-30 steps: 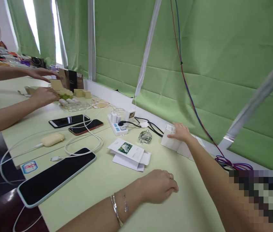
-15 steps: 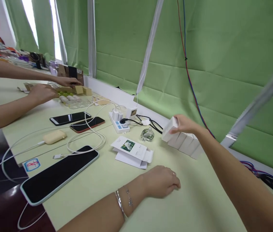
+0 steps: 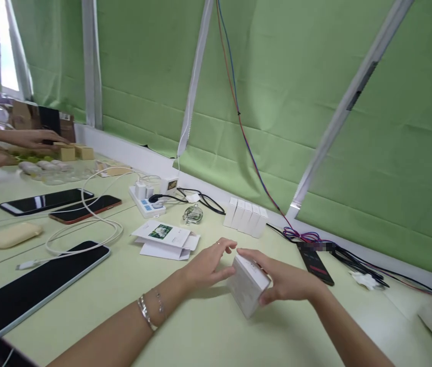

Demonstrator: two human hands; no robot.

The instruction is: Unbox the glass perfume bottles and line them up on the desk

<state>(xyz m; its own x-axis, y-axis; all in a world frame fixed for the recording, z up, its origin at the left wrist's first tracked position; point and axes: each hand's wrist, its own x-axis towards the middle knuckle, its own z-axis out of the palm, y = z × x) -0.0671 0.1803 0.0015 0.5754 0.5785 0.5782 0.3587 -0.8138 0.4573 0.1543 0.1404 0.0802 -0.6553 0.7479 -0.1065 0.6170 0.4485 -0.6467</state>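
A small white box (image 3: 247, 286) is gripped in my right hand (image 3: 287, 278), tilted just above or on the table. My left hand (image 3: 210, 262) reaches beside it with fingers apart, the thumb close to the box's left side; whether it touches I cannot tell. Behind my hands, several similar white boxes (image 3: 244, 218) stand in a row near the wall. Left of my left hand lie flattened white cartons (image 3: 165, 239), the top one printed with a white flower. A clear glass-like ornament (image 3: 193, 214) sits behind them.
A power strip (image 3: 145, 204) with plugs and cables stands at mid-left. Phones (image 3: 48, 201), a large dark tablet-like device (image 3: 40, 285) and a cream case (image 3: 15, 235) lie left. Another phone (image 3: 315, 262) lies right by black cables. Another person's hands (image 3: 32, 137) work at far left.
My right hand has brought one white box from the row toward the front middle of the table. My left hand has opened and moved beside it. The view has turned right.
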